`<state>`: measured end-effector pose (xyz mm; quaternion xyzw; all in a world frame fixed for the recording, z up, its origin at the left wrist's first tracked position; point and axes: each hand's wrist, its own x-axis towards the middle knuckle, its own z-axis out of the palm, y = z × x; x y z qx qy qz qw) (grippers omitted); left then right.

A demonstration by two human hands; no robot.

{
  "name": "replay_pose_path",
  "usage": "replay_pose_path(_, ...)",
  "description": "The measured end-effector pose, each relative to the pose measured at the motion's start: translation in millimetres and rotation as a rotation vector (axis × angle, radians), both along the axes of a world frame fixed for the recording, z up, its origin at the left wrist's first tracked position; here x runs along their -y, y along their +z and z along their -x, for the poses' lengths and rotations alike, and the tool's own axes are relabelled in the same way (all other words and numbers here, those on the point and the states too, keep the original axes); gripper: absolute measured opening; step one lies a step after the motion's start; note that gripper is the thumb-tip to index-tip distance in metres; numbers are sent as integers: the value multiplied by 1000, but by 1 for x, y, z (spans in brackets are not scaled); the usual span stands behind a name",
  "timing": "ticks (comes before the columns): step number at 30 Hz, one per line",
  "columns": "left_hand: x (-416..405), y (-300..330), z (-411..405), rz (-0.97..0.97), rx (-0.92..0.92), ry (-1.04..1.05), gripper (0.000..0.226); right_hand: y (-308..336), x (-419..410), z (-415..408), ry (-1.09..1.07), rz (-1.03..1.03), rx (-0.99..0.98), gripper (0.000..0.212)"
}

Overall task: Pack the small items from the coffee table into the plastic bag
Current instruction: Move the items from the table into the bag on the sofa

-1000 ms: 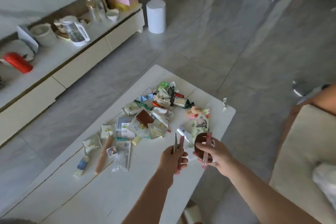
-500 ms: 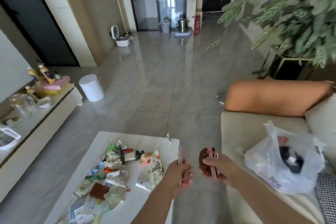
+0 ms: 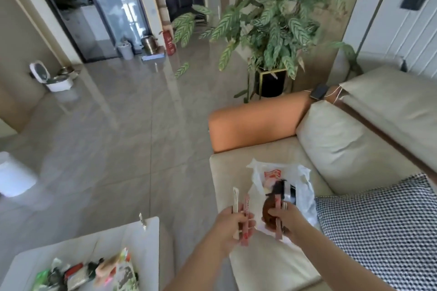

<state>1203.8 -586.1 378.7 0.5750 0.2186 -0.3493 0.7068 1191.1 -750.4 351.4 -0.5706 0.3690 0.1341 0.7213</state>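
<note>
A white plastic bag [image 3: 305, 192] lies on the beige sofa seat [image 3: 255, 267] with dark and red items showing inside it. My left hand [image 3: 233, 225] grips two thin stick packets [image 3: 246, 205], one white and one pink, just left of the bag. My right hand [image 3: 285, 218] holds a brown oval item [image 3: 268, 214] together with a pink stick, right over the bag's near edge. The white coffee table [image 3: 142, 238] is at the lower left, with several small packets [image 3: 94, 271] heaped on it.
A black-and-white checked cushion [image 3: 383, 224] lies right of the bag. The sofa's orange armrest [image 3: 255, 120] is behind it, and a potted plant [image 3: 272, 26] stands beyond. Grey tiled floor [image 3: 123, 137] stretches left, with a white bin [image 3: 14, 172] at the edge.
My view has swung right from the coffee table to the sofa. Both hands have carried their items from above the table to the plastic bag.
</note>
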Motion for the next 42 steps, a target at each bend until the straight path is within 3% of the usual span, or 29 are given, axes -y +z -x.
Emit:
replay_pose_path(7,80,-9,-42,-52,-51,-90,30,-11,70,-27,-34,102,-63,28)
replay_pose_path(11,114,-20,-72,-125,-76,-154,31,-26,85,-47,-27,208,-111,40)
replay_pose_path(15,141,-40,-102,-197,-104,-215,29,-46,93,-66,-76,204,-164,27)
replay_pose_path(21,174,-76,-156,-348,-99,-357,40,-79,94,-101,98,337,-251,31)
replay_pose_path(27,199,-132,-197,-456,-133,-421,31,-125,100,-138,256,470,-353,10)
replay_pose_path(34,184,-169,-216,-665,-196,-542,50,-159,104,-135,388,494,-365,31)
replay_pose_path(38,176,-167,-215,-687,-197,-542,43,-159,106,-132,366,495,-338,46)
replay_pose_path(42,168,-157,-205,-713,-188,-559,47,-147,110,-124,447,589,-320,44)
